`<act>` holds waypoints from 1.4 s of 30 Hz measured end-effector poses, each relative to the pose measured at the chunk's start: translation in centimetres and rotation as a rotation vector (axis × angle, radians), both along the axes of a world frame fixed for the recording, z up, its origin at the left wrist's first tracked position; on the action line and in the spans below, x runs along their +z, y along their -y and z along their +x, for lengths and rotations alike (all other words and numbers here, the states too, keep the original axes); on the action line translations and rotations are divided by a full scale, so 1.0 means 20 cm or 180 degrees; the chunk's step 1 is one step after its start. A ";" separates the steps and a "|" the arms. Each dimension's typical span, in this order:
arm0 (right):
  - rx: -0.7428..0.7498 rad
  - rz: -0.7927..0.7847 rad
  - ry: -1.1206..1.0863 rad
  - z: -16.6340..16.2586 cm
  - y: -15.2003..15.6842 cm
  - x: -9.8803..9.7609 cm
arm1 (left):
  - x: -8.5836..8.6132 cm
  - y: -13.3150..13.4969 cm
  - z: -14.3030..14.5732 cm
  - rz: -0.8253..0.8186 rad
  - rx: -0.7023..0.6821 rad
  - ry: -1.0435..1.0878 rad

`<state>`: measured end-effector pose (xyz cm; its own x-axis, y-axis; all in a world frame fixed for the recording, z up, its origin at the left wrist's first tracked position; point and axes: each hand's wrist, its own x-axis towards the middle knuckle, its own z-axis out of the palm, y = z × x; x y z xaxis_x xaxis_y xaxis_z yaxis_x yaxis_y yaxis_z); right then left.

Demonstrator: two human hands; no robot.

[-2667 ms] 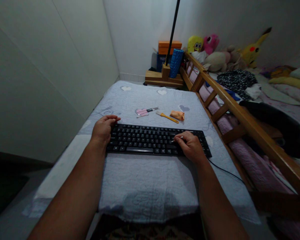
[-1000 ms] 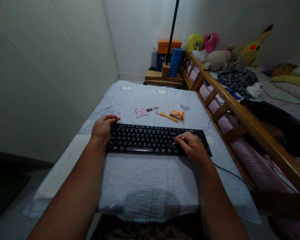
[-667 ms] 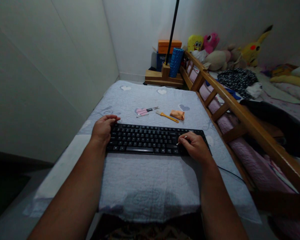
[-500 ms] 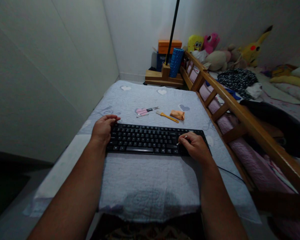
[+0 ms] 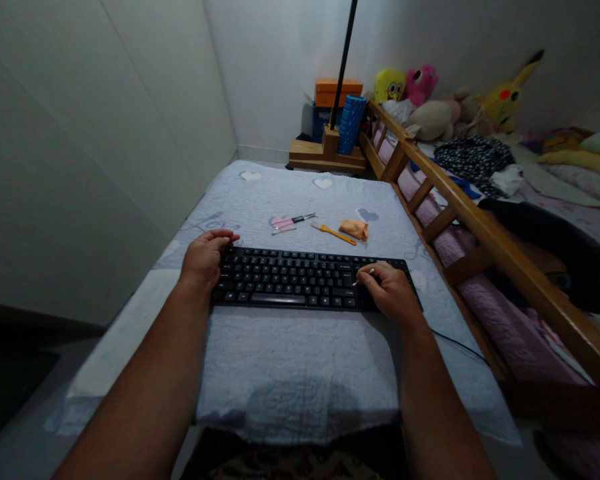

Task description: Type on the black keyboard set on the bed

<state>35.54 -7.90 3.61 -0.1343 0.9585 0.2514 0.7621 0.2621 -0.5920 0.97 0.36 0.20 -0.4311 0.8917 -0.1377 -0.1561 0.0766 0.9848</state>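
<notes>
A black keyboard (image 5: 295, 279) lies across a pale quilted cover (image 5: 300, 360). My left hand (image 5: 205, 257) grips the keyboard's left end, fingers curled over its top corner. My right hand (image 5: 389, 291) rests on the keys near the right end and pinches a thin white stick, perhaps a cotton swab (image 5: 363, 277), with its tip down among the keys.
Beyond the keyboard lie a pink packet with a small tool (image 5: 286, 222), a yellow-handled tool (image 5: 336, 234) and an orange cloth (image 5: 355, 229). A wooden bed rail (image 5: 480, 220) runs along the right. The keyboard cable (image 5: 455, 343) trails right. Wall on the left.
My right hand has slid a little to the right along the keys with the white stick. The left hand has stayed at the keyboard's left end.
</notes>
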 end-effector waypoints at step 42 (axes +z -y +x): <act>-0.0162 0.0154 -0.0078 -0.01 -0.01 -0.03 | -0.01 0.00 0.00 0.0024 0.0036 -0.0032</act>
<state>35.42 -7.64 3.10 -0.0789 0.9506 0.3003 0.7607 0.2521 -0.5982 0.92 0.42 0.01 -0.4425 0.8878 -0.1265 -0.1469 0.0674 0.9869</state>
